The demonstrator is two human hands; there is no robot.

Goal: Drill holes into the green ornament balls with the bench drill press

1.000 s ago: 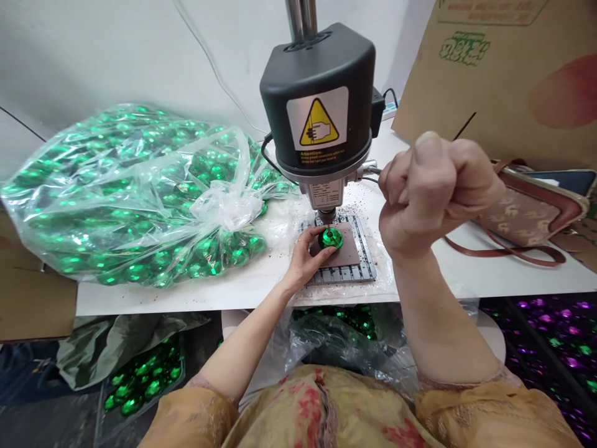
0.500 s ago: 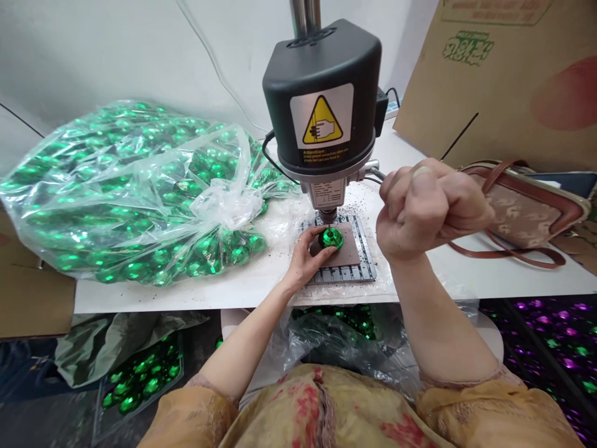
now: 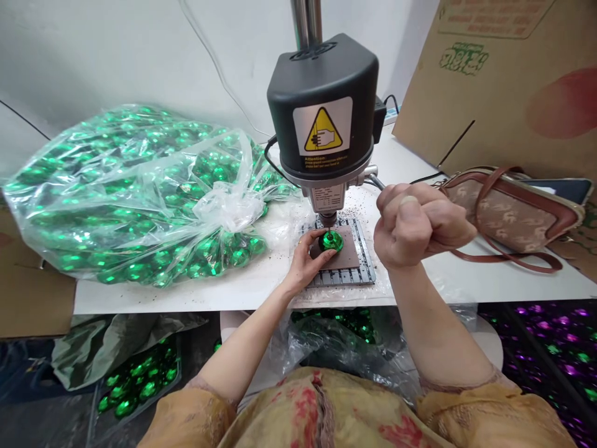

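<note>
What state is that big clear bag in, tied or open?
Tied, it seems: the clear bag is gathered into a bunched knot, with green balls inside.

Even, rather cool light washes over my white tabletop around the black drill press and brightens the wall behind it. Left of the press, the clear plastic bag throws scattered white glare at me. Lower than the press, beneath the tabletop, I see deep shadow pricked by glints; purple baubles, down to its right, shine out of the dark. The smallest print on the press's warning label blurs. Wide-angle stretching enlarges my right hand beside the press and slants the cardboard box farther right.
</note>
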